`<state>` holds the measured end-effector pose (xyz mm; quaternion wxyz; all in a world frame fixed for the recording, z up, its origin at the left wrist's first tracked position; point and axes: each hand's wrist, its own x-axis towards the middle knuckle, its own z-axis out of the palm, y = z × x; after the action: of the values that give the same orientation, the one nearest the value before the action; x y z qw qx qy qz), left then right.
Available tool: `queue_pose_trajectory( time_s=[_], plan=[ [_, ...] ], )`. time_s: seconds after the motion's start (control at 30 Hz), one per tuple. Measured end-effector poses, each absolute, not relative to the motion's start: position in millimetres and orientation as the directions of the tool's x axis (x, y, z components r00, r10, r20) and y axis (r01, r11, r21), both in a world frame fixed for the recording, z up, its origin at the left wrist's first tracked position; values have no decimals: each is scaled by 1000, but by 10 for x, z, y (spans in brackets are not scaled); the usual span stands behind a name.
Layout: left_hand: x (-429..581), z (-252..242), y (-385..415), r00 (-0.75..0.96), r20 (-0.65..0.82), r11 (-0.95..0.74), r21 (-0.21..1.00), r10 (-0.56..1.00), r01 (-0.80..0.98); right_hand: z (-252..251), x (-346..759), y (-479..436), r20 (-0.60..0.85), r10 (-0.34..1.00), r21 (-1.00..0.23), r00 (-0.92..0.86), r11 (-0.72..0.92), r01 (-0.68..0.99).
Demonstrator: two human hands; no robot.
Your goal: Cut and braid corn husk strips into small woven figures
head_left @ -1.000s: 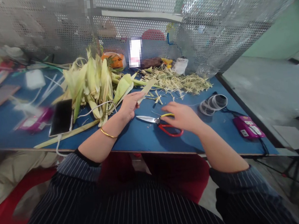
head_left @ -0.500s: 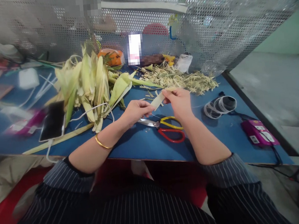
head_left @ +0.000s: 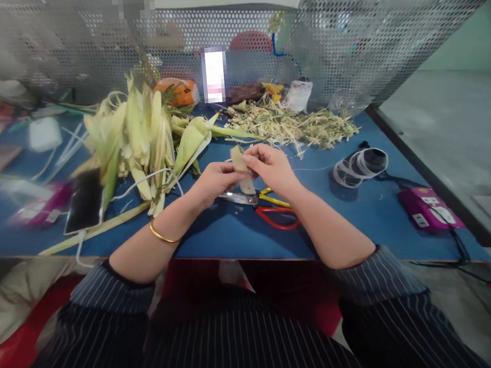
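Note:
Between my two hands a short pale strip of corn husk [head_left: 239,160] stands nearly upright. My left hand [head_left: 220,180] pinches it from the left with thumb and fingers. From the right, the closed fingertips of my right hand [head_left: 268,162] grip its edge. A thin white thread runs from near my right hand to a dark, thread-wound spool [head_left: 361,167]. Below the hands lie scissors [head_left: 277,218] with one red and one yellow handle loop, partly covered by the husk and my right hand.
A heap of corn husks [head_left: 147,129] lies left of centre, and shredded husk scraps [head_left: 292,123] at the back. A phone [head_left: 84,201] with a white cable rests at left. A purple power strip [head_left: 429,209] sits at right. Perforated metal panel [head_left: 190,26] stands behind the blue table [head_left: 233,241].
The husk strip has turned from slanting to nearly upright. My right hand has moved left, closer to my left hand, now covering part of the scissors' yellow loop.

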<state>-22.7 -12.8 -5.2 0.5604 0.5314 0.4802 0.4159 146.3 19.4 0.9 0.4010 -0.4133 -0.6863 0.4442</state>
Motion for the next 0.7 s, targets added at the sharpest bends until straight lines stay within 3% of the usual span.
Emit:
queue_pose_trajectory(
  time_s=[0.17,0.33,0.5,0.6,0.7],
  plan=[
    [-209,-72,-94,-77,-94,85,990,993,-109,-27,1390,139,-24,923,-985,-384,44,168],
    [-259,-55,-66,-136,-52,40,996,989,-83,-49,1457,216,101,967,-977,-234,140,159],
    [-323,21,-49,-42,80,-74,990,996,119,-10,1524,276,163,916,-874,-366,306,377],
    [-328,2,-41,95,-3,-17,978,995,210,35,1543,252,202,896,-785,-396,390,481],
    [-333,-52,-12,82,-90,74,981,993,182,112,1679,161,208,904,-691,-373,406,598]
  ],
)
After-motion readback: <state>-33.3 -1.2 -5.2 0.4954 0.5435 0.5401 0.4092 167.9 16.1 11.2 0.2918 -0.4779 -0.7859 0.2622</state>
